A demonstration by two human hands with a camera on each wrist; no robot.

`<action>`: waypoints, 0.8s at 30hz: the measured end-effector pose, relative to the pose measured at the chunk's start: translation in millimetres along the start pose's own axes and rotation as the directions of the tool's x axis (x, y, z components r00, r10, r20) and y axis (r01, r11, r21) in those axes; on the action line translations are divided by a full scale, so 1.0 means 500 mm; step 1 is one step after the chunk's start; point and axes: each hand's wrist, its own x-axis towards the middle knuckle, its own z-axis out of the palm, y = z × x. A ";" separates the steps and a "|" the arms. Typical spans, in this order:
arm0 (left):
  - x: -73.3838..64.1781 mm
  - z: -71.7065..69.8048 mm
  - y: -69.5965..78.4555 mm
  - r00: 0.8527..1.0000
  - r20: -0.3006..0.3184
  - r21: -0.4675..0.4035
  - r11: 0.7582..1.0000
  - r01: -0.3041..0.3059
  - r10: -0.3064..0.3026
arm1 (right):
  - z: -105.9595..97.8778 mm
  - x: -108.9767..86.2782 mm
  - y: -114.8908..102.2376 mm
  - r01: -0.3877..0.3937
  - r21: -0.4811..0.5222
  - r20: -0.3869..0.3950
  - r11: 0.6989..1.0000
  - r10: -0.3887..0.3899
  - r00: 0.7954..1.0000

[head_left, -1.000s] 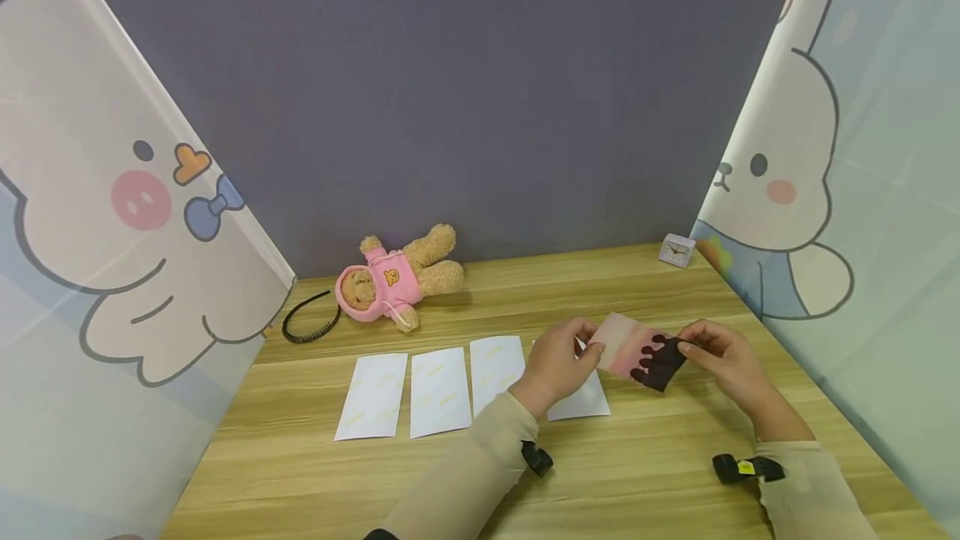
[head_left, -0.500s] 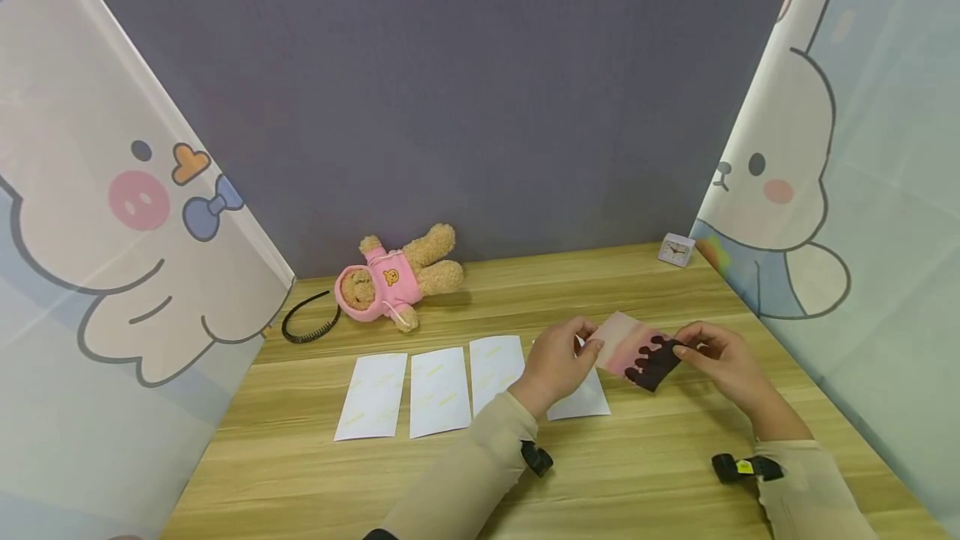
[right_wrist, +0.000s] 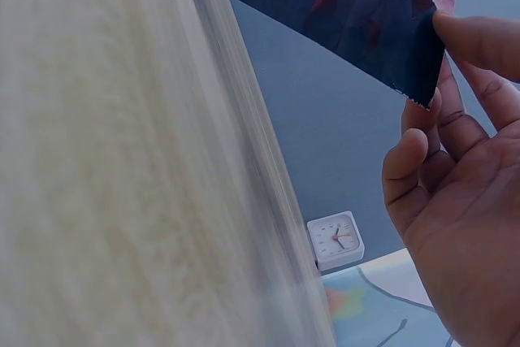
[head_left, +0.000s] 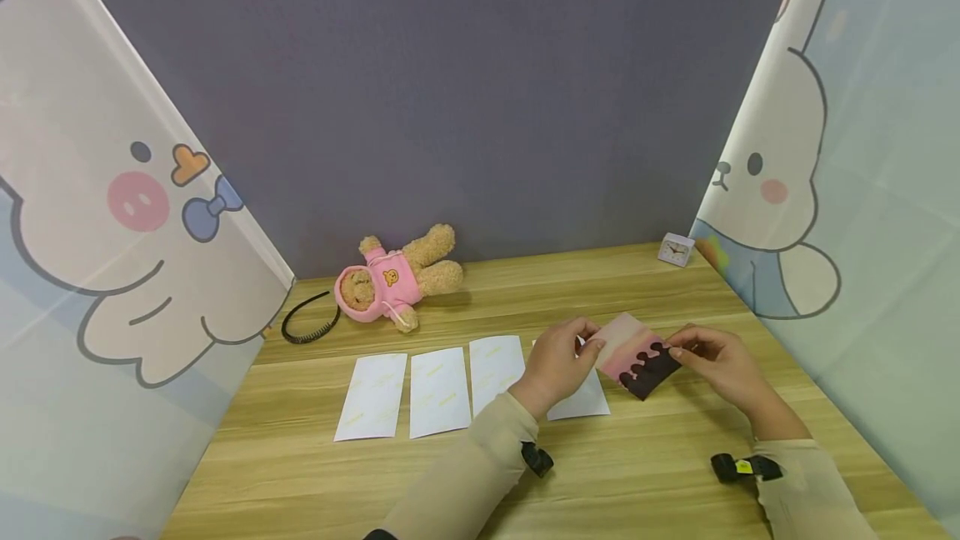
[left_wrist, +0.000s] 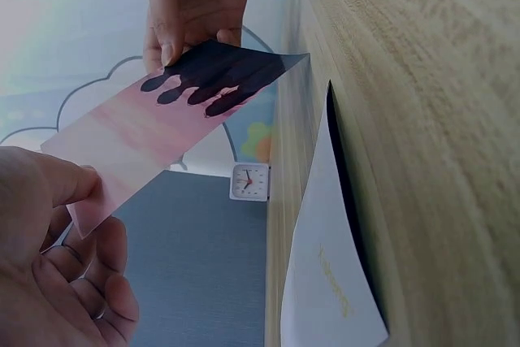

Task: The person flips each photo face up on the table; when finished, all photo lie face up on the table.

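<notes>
A photo print (head_left: 628, 350) with a pink sky and dark silhouettes is held raised over the table between both hands. My left hand (head_left: 558, 363) pinches its pale end between thumb and fingers. At the dark end, my right hand (head_left: 716, 363) pinches a corner, with the thumb on the picture side in the right wrist view. The left wrist view shows the print (left_wrist: 134, 140) slanting between the two hands. Below and behind my left hand lies a white paper sheet (head_left: 583, 400), partly hidden by that hand.
Several more white sheets (head_left: 440, 392) lie in a row to the left on the wooden table (head_left: 637, 473). Behind them are a teddy bear in a pink hoodie (head_left: 393, 277) and a black headband (head_left: 311, 327). A small white clock (head_left: 676, 249) stands at the back right.
The dark end of the photo has tilted and turned toward me and to the left. My right hand has shifted slightly left with it; my left hand stays put.
</notes>
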 end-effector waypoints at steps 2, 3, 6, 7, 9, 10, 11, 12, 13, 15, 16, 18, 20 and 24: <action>0.000 0.000 0.000 1.000 0.001 -0.006 1.000 -0.001 0.001 | 0.000 0.000 0.000 -0.002 -0.010 0.000 1.000 0.002 1.000; -0.001 0.000 0.000 1.000 0.002 -0.011 1.000 -0.001 0.001 | -0.001 0.000 0.000 -0.003 -0.012 0.001 1.000 0.003 1.000; -0.002 -0.001 0.001 1.000 0.009 -0.034 0.999 0.012 -0.011 | -0.001 0.000 -0.001 -0.002 -0.014 0.007 1.000 0.002 1.000; -0.002 -0.002 0.001 1.000 0.010 -0.042 0.999 0.019 -0.018 | -0.002 0.000 -0.001 -0.003 -0.014 0.007 1.000 0.003 1.000; -0.002 -0.003 0.002 0.999 0.012 -0.061 0.998 0.033 -0.032 | -0.002 -0.001 -0.001 -0.006 -0.014 0.005 1.000 0.006 1.000; -0.002 -0.004 0.002 0.999 0.015 -0.070 0.997 0.041 -0.040 | -0.002 -0.001 -0.002 -0.008 -0.016 0.002 1.000 0.008 1.000; -0.003 -0.004 0.002 0.999 0.017 -0.076 0.996 0.046 -0.045 | -0.002 -0.001 -0.002 -0.013 -0.015 -0.003 1.000 0.013 1.000; -0.002 -0.004 0.001 0.999 0.018 -0.076 0.996 0.050 -0.049 | -0.002 -0.002 -0.003 -0.014 -0.016 -0.006 1.000 0.014 1.000; -0.002 -0.004 0.001 0.998 0.019 -0.076 0.996 0.055 -0.053 | -0.002 -0.002 -0.003 -0.013 -0.016 -0.007 1.000 0.013 1.000; -0.002 -0.002 -0.001 0.998 0.024 -0.071 0.996 0.061 -0.059 | -0.001 -0.003 -0.004 -0.013 -0.012 -0.012 1.000 0.013 1.000; -0.002 -0.001 -0.002 0.998 0.026 -0.064 0.996 0.064 -0.063 | -0.001 -0.003 -0.005 -0.007 -0.011 -0.011 1.000 0.007 1.000; -0.002 0.001 -0.003 0.997 0.029 -0.057 0.996 0.073 -0.071 | -0.001 -0.002 -0.005 -0.007 -0.002 -0.016 1.000 0.007 1.000; -0.002 0.004 -0.004 0.996 0.039 -0.067 0.994 0.083 -0.081 | -0.001 -0.002 -0.006 -0.009 0.006 -0.023 1.000 0.009 1.000; -0.003 0.009 -0.005 0.994 0.062 -0.120 0.988 0.102 -0.095 | -0.003 -0.001 -0.006 -0.016 0.007 -0.029 1.000 0.016 0.999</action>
